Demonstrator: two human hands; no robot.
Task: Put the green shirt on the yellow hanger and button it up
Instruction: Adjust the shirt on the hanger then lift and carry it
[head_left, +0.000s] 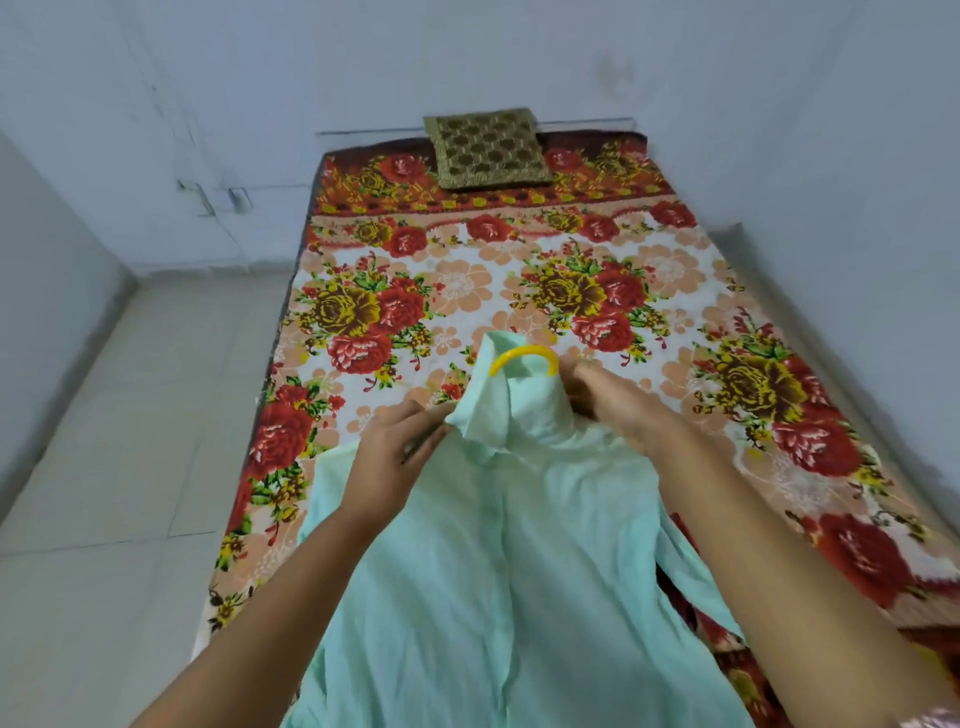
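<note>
A pale green shirt (519, 545) lies front-up along the near half of the bed, its collar end pointing away from me. Only the curved hook of the yellow hanger (523, 356) shows, sticking out past the collar; the rest is hidden under the cloth. My left hand (395, 447) pinches the left side of the collar. On the right of the neck, just below the hook, my right hand (613, 400) grips the bunched collar fabric. The front placket runs down the middle; I cannot tell whether its buttons are fastened.
The bed carries a floral sheet (597, 280) in red, yellow and peach. At its far end a gold-brown patterned cushion (485, 148) leans on the white wall. A light tiled floor (130, 415) runs along the left. A wall borders the bed's right side.
</note>
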